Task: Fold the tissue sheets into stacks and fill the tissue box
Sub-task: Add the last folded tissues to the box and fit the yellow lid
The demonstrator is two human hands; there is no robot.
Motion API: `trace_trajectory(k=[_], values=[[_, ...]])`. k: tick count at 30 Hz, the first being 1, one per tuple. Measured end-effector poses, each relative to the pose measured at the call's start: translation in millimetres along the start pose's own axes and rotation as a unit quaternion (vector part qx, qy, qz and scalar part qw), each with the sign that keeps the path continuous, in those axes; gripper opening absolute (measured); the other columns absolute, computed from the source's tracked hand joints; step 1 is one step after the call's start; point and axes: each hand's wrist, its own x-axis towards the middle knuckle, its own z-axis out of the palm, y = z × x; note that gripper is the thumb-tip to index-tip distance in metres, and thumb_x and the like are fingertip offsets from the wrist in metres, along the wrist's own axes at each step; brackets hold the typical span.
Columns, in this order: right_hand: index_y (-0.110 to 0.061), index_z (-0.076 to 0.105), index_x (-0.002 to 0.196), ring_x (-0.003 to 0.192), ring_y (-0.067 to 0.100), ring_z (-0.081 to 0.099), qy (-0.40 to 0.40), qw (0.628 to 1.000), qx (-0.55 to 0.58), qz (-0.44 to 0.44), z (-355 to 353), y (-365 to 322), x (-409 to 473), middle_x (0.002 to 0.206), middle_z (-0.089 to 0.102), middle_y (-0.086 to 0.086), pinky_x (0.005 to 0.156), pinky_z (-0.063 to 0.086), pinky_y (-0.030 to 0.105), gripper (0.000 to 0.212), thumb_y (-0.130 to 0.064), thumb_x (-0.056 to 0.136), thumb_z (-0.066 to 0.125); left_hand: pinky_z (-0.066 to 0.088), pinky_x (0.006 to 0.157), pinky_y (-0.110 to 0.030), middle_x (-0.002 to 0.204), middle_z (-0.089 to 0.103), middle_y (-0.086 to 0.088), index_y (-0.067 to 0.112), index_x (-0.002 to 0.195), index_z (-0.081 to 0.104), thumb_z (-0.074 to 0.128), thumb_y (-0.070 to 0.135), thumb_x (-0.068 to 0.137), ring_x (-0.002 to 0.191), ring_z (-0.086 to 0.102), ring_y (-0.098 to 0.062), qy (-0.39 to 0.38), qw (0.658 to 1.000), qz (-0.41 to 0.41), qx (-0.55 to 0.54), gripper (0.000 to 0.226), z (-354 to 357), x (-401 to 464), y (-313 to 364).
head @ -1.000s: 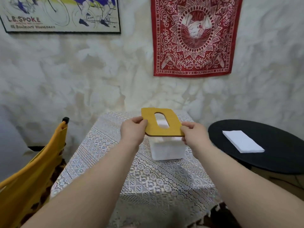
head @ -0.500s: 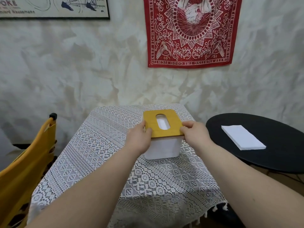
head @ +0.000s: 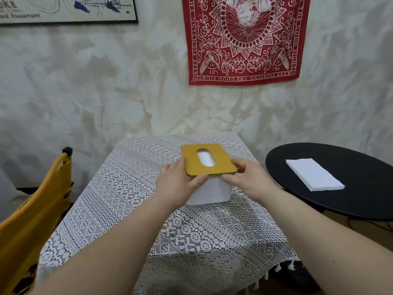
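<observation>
From the head view, the yellow lid (head: 207,159) that was held tilted above the box a second ago now lies flat on the white tissue box (head: 209,191), and the view has dipped, so the poster (head: 63,9) on the wall is cut off higher up. The left hand (head: 180,182) grasps the lid's near left edge, thumb under its front corner; the right hand (head: 247,179) pinches the near right corner. White shows through the lid's oval slot. The box stands on the lace-covered counter (head: 131,199). A flat stack of tissues (head: 313,174) lies well apart on the black round counter (head: 361,188) to the right.
</observation>
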Motion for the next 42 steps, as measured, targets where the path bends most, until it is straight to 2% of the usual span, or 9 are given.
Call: trace_trajectory(k=[5, 9, 13, 16, 23, 30, 34, 39, 42], values=[[-0.023, 0.053, 0.133, 0.107, 0.014, 0.056, 0.024, 0.998, -0.052, -0.01, 3, 6, 5, 0.112, 0.059, -0.01, 0.094, 0.045, 0.038, 0.06, -0.035, 0.078, 0.075, 0.038, 0.093, -0.039, 0.132, 0.052, 0.001, 0.017, 0.131, 0.041, 0.035, 0.078, 0.075, 0.117, 0.039, -0.026, 0.005, 0.999, -0.007, 0.04, 0.083, 1, -1, -4], [-0.024, 0.055, 0.13, 0.102, 0.013, 0.058, 0.038, 0.998, -0.051, -0.024, 7, 11, 6, 0.109, 0.06, -0.011, 0.091, 0.047, 0.037, 0.057, -0.033, 0.077, 0.076, 0.036, 0.094, -0.038, 0.138, 0.048, 0.001, 0.018, 0.136, 0.038, 0.038, 0.074, 0.08, 0.122, 0.037, -0.026, 0.008, 0.998, -0.003, 0.056, 0.08, 2, -3, -2], [-0.025, 0.061, 0.123, 0.094, 0.009, 0.061, 0.048, 0.998, -0.041, -0.026, 6, 12, 6, 0.098, 0.062, -0.017, 0.087, 0.049, 0.035, 0.049, -0.03, 0.077, 0.076, 0.038, 0.095, -0.04, 0.137, 0.048, 0.002, 0.019, 0.136, 0.037, 0.038, 0.073, 0.081, 0.122, 0.036, -0.026, 0.014, 0.999, -0.009, 0.05, 0.078, 2, -1, 0], [-0.025, 0.061, 0.124, 0.095, 0.01, 0.062, 0.046, 0.997, -0.051, -0.024, 7, 11, 8, 0.104, 0.066, -0.013, 0.09, 0.049, 0.039, 0.052, -0.034, 0.076, 0.076, 0.034, 0.101, -0.041, 0.143, 0.042, 0.0, 0.019, 0.143, 0.032, 0.038, 0.073, 0.081, 0.128, 0.032, -0.027, 0.01, 0.999, -0.015, 0.051, 0.083, 3, -1, -1], [-0.022, 0.058, 0.127, 0.094, 0.014, 0.062, 0.054, 0.997, -0.056, -0.019, 7, 9, 6, 0.101, 0.059, -0.013, 0.089, 0.048, 0.037, 0.055, -0.033, 0.076, 0.076, 0.026, 0.107, -0.038, 0.15, 0.032, -0.003, 0.019, 0.148, 0.024, 0.046, 0.067, 0.083, 0.133, 0.028, -0.028, -0.007, 0.999, -0.029, -0.016, 0.084, 6, 0, -3], [-0.021, 0.055, 0.131, 0.096, 0.013, 0.061, 0.049, 0.997, -0.06, -0.012, 7, 12, 10, 0.118, 0.063, -0.007, 0.089, 0.048, 0.034, 0.061, -0.036, 0.076, 0.077, 0.03, 0.107, -0.036, 0.149, 0.028, -0.002, 0.015, 0.148, 0.024, 0.05, 0.061, 0.084, 0.133, 0.033, -0.021, -0.01, 0.996, -0.029, -0.079, 0.083, 9, -1, -3], [-0.02, 0.055, 0.131, 0.098, 0.01, 0.061, 0.047, 0.997, -0.066, -0.006, 10, 13, 10, 0.124, 0.062, -0.006, 0.086, 0.045, 0.027, 0.063, -0.038, 0.075, 0.077, 0.03, 0.104, -0.031, 0.15, 0.027, 0.0, 0.014, 0.148, 0.023, 0.054, 0.054, 0.086, 0.132, 0.034, -0.017, -0.008, 0.993, -0.032, -0.112, 0.08, 10, -2, -1], [-0.026, 0.059, 0.125, 0.096, 0.009, 0.063, 0.037, 0.999, -0.036, -0.007, 10, 12, 9, 0.112, 0.066, -0.011, 0.084, 0.048, 0.029, 0.054, -0.035, 0.075, 0.077, 0.03, 0.103, -0.03, 0.149, 0.027, 0.001, 0.015, 0.148, 0.022, 0.055, 0.052, 0.087, 0.132, 0.034, -0.016, -0.008, 0.991, -0.032, -0.127, 0.079, 8, -4, 0], [-0.024, 0.061, 0.118, 0.097, 0.01, 0.061, 0.03, 0.999, -0.011, 0.005, 11, 12, 9, 0.102, 0.061, -0.019, 0.085, 0.048, 0.032, 0.046, -0.03, 0.076, 0.077, 0.03, 0.104, -0.031, 0.15, 0.027, 0.0, 0.015, 0.148, 0.022, 0.055, 0.052, 0.087, 0.132, 0.033, -0.017, -0.01, 0.991, -0.034, -0.127, 0.078, 8, -5, 1]])
